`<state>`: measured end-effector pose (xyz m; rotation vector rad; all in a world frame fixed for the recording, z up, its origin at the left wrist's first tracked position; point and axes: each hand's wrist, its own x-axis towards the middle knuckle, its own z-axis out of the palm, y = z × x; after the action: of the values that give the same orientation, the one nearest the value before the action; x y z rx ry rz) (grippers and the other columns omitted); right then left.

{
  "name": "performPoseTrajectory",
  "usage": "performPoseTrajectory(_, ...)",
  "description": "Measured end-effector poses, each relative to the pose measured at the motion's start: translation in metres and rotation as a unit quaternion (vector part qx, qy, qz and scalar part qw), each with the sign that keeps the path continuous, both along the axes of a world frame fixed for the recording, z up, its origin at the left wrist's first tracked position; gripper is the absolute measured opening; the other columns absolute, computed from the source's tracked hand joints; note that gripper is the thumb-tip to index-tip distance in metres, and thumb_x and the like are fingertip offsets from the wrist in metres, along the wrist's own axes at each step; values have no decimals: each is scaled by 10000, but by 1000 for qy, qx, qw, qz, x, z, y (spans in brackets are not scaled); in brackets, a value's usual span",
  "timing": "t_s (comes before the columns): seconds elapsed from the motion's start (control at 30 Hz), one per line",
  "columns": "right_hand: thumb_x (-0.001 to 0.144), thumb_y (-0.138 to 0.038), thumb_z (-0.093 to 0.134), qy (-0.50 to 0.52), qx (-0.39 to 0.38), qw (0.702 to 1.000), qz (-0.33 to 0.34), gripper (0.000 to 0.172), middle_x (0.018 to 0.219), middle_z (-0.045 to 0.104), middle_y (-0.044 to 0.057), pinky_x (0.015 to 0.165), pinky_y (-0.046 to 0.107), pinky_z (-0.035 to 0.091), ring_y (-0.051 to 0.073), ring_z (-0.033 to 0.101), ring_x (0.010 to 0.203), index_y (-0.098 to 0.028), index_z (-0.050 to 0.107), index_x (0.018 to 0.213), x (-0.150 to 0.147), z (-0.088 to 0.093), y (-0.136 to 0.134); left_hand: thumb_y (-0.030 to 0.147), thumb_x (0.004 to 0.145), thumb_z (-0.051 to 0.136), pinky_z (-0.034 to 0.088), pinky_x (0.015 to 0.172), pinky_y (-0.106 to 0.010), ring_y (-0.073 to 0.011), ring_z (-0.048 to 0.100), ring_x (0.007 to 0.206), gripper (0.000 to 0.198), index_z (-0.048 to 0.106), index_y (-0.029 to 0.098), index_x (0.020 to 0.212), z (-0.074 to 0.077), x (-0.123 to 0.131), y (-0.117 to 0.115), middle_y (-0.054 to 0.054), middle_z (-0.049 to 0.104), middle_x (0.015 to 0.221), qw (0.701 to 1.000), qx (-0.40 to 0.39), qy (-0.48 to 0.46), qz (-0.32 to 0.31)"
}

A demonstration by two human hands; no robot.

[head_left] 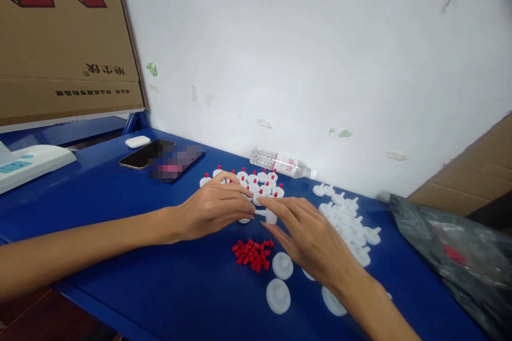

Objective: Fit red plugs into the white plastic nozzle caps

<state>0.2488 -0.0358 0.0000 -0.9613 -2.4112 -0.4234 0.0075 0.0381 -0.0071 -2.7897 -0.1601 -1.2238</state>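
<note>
Both hands meet over the middle of the blue table. The right hand pinches one white nozzle cap between thumb and fingers, its spout lying sideways towards the other hand. The left hand has its fingers drawn narrow, with the tips right at that spout; whether they grip anything cannot be told. The held cap sits just above the tabletop, between the two hands, behind the heap of red tips.

That heap is one loose pile of small red sleeves, roughly twenty, too small to count exactly. Behind the hands stands a cluster of red-tipped caps, about a dozen in view, some hidden by the fingers. To the right lies a second cluster, plain white caps without red, around a dozen. Four more white caps lie near the right wrist, one half covered by it.

One clear water bottle lies on its side against the wall. On the left are two phones side by side, one white earbud case and one white power strip. One black plastic bag lies at the right edge.
</note>
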Motion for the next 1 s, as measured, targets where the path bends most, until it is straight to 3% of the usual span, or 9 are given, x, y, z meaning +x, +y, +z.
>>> performPoseTrajectory(0.4, 1002, -175, 574, 28, 16, 999, 24, 391, 1170, 712, 62, 901, 341, 527, 182, 665, 1032, -172, 484, 1383, -5, 0, -1, 166, 947, 693, 485, 932, -367, -174, 731, 932, 135, 670, 199, 1077, -2, 0, -2, -22, 788, 955, 1000, -10, -15, 4)
performPoseTrajectory(0.53, 1005, -163, 568, 22, 34, 999, 29, 387, 1187, 717, 73, 873, 349, 534, 186, 676, 1018, -167, 487, 1383, -8, 1, -1, 227, 994, 633, 454, 890, -368, -197, 672, 973, 92, 655, 187, 1074, -3, 0, 0, -34, 761, 937, 998, 1, 14, 57)
performPoseTrajectory(0.63, 988, -92, 550, -7, 63, 998, 20, 413, 1191, 710, 122, 867, 379, 542, 218, 677, 1026, -138, 487, 1394, -11, 0, -2, 196, 1035, 535, 446, 895, -376, -218, 623, 1000, 108, 634, 157, 1019, -5, 2, -1, -57, 731, 898, 998, 14, 20, 54)
performPoseTrajectory(0.8, 928, 24, 534, -22, 93, 995, 18, 426, 1116, 715, 151, 811, 398, 553, 230, 681, 931, -118, 522, 1330, -16, -2, -4, 103, 1005, 505, 456, 884, -355, -212, 597, 969, 144, 606, 154, 917, -4, 6, -7, -60, 680, 857, 997, -71, 18, 20)
performPoseTrajectory(1.0, 930, 39, 500, -19, 91, 995, 24, 396, 1030, 718, 128, 752, 382, 549, 212, 671, 847, -129, 532, 1287, -19, -3, -6, -1, 928, 437, 471, 812, -320, -200, 586, 917, 215, 580, 153, 883, -3, 5, -10, -82, 653, 886, 993, -116, 17, -5)
